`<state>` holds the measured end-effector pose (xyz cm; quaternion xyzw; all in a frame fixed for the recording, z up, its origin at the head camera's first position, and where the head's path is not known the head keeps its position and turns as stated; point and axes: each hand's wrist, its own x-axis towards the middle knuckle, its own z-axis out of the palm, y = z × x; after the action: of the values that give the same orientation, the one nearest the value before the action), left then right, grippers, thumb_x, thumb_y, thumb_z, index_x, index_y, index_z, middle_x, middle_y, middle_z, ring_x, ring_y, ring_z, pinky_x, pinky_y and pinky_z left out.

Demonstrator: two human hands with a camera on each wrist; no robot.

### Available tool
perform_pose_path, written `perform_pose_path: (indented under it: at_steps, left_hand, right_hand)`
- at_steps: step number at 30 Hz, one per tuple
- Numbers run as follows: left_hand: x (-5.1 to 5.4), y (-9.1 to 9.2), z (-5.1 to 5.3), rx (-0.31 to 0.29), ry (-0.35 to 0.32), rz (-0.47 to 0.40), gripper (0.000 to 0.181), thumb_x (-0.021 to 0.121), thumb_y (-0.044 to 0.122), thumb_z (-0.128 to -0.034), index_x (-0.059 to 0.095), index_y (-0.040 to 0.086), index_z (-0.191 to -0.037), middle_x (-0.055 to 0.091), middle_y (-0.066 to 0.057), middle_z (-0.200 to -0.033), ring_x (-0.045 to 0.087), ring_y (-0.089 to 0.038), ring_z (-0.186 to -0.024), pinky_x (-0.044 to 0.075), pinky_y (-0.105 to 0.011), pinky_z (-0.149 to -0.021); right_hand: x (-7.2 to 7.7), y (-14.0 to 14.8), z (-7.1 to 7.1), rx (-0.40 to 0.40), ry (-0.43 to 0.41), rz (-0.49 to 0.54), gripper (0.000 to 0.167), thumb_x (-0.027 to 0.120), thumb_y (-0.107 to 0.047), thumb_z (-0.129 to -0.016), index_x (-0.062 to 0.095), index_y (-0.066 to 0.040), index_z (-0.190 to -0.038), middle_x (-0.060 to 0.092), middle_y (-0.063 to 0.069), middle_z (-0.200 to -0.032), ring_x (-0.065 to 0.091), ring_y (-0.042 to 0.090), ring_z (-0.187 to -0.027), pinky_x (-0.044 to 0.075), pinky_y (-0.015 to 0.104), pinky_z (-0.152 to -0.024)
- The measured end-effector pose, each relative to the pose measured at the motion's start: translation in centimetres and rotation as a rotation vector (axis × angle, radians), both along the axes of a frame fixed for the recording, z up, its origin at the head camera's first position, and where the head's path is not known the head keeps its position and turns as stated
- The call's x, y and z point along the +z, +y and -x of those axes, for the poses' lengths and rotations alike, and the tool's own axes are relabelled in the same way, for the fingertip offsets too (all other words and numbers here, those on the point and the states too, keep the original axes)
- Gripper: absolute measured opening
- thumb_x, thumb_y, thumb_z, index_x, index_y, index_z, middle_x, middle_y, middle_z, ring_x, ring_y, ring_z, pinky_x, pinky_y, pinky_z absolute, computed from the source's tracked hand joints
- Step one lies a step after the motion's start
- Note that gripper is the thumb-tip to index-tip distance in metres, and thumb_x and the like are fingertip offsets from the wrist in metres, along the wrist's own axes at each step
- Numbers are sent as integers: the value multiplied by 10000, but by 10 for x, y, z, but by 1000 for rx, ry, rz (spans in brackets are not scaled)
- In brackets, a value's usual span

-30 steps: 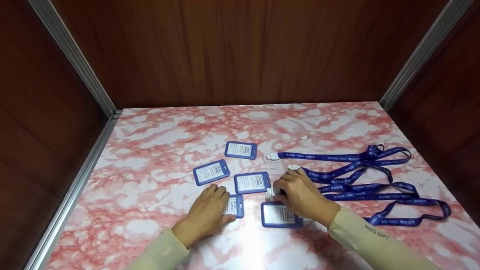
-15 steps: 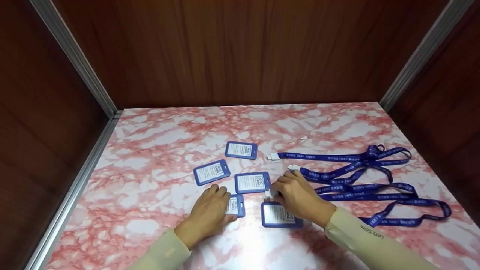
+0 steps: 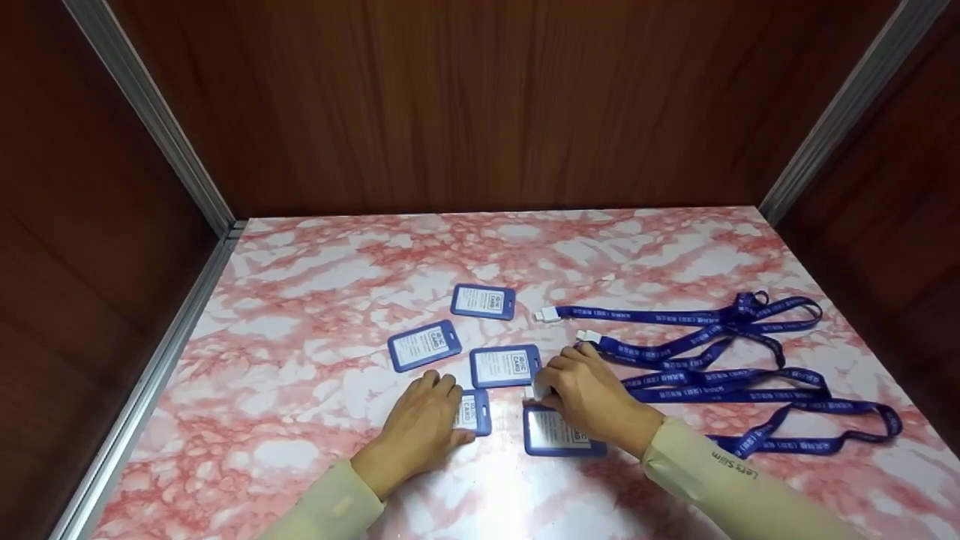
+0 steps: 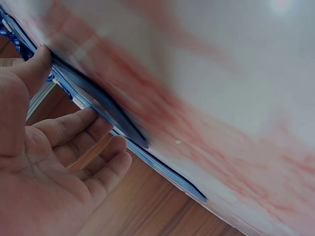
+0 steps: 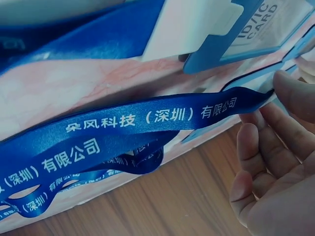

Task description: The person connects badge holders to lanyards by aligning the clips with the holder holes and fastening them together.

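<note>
My left hand (image 3: 420, 420) holds a blue-framed badge holder (image 3: 470, 411) by its edges, thumb at the near edge and fingers at the far one; in the left wrist view the holder (image 4: 113, 108) lies flat on the table. My right hand (image 3: 592, 386) pinches a blue lanyard (image 5: 147, 115) near its white clip (image 3: 537, 391), between thumb and fingers. Below that hand lies another badge holder (image 3: 547, 431), partly covered by it; in the right wrist view a white clip (image 5: 182, 27) rests at a holder's slotted end. The clip in my fingers is mostly hidden there.
Three more badge holders lie beyond my hands: one at the back (image 3: 483, 301), one at the left (image 3: 424, 346), one in the middle (image 3: 504, 366). Several lanyards (image 3: 645, 315) spread rightward across the marbled table (image 3: 337, 262). Wooden panels (image 3: 480, 105) stand around it.
My right hand has moved slightly left and nearer, drawing its lanyard and white clip a little left. The left hand stays almost in place on its badge holder.
</note>
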<state>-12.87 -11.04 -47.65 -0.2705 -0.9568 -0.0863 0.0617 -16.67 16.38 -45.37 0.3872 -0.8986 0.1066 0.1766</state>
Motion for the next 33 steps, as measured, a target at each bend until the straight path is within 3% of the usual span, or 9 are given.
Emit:
perform_pose_path:
  at_steps: [14, 23, 33]
  left_hand:
    - [1, 1, 0, -1, 14, 9, 580, 801, 486, -853, 676, 3, -1147, 602, -68, -1069, 530, -265, -1014, 489, -426, -927]
    - [1, 3, 0, 16, -12, 17, 580, 793, 496, -856, 669, 11, -1149, 584, -55, -1048, 520, -245, -978, 498, -410, -856]
    - [2, 4, -1, 9, 20, 61, 577, 795, 509, -847, 667, 18, -1122, 542, -27, -983, 501, -223, -916, 498, -379, -815]
  right_hand:
    - [-1, -9, 1, -5, -50, -19, 170, 861, -71, -742, 762, -171, -838, 717, -36, -816, 569, 178, -751, 376, 351, -757]
    - [-3, -13, 2, 19, -34, -12, 183, 856, -51, -719, 749, -168, -811, 707, -27, -791, 574, 190, -731, 378, 352, -723]
    - [-5, -16, 2, 21, -14, -36, 181, 858, -57, -722, 741, -173, -798, 693, -43, -777, 558, 188, -711, 368, 354, -712]
